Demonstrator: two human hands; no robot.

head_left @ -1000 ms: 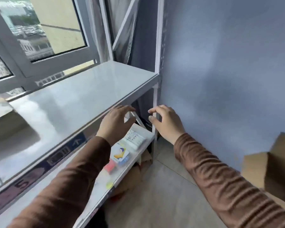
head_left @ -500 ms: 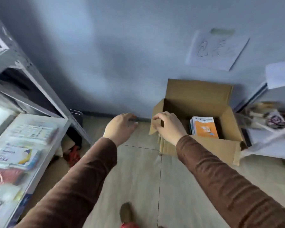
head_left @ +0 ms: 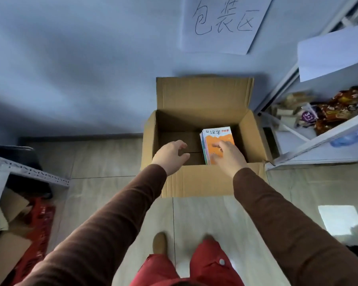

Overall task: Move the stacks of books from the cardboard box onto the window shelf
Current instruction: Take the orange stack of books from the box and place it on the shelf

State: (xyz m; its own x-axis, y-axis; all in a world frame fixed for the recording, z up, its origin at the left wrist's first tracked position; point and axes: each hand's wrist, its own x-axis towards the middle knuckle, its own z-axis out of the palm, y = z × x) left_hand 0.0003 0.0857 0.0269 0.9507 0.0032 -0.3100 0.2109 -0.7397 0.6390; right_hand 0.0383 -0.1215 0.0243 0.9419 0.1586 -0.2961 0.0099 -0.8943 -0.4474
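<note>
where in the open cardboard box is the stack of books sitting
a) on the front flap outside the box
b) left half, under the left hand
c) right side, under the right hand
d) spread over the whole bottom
c: the stack of books with the orange cover lies against the right side of the cardboard box, the right hand reaching over it, while the left hand is above bare box floor.

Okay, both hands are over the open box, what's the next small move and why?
Probably lower the left hand to the left edge of the orange book stack, since the right hand already reaches over the cover and neither hand grips it yet.
</note>
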